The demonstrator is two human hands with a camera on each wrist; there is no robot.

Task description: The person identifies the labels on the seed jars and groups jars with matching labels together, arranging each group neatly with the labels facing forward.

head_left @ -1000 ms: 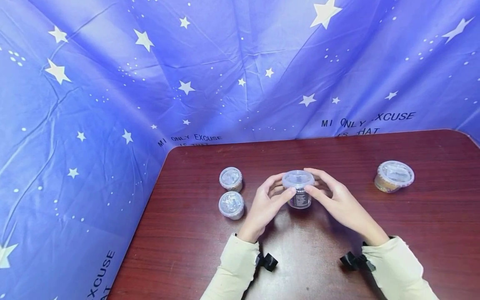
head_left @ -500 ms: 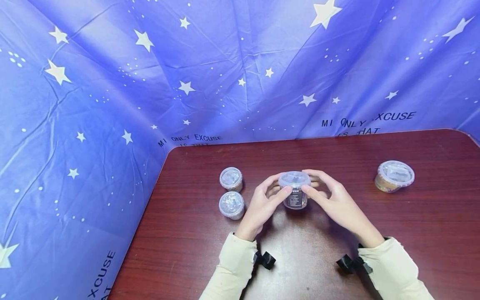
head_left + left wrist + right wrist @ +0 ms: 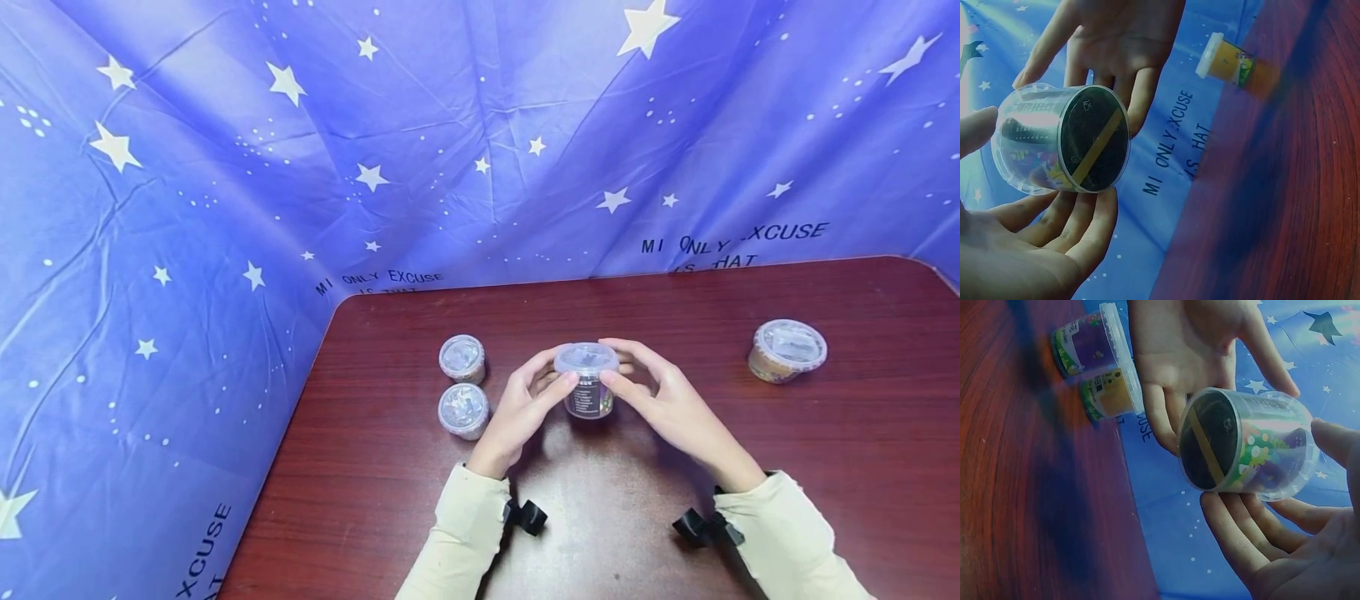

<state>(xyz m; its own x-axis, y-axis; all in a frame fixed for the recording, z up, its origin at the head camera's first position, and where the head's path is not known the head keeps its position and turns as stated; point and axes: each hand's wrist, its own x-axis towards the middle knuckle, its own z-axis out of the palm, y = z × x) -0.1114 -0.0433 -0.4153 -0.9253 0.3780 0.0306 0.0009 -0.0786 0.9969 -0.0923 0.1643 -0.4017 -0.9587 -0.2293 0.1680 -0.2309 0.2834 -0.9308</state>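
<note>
My left hand and right hand hold a clear plastic tub between them, one on each side. It has a translucent lid and a black label with white print. Both thumbs are at the front just below the lid's rim, and the other fingers reach round the sides. In the left wrist view the tub's dark base shows a yellow strip across it, and the fingers of the left hand curve along the wall. Colourful printing on the tub appears in the right wrist view.
Left of the hands, two small lidded tubs stand close together, the nearer tub beside my left wrist. Another lidded tub with orange contents stands far right on the red-brown table. A blue star-patterned cloth hangs behind.
Both hands have shifted slightly left with the tub. It has turned a little, so the black label sits further left and coloured print shows at its right.
</note>
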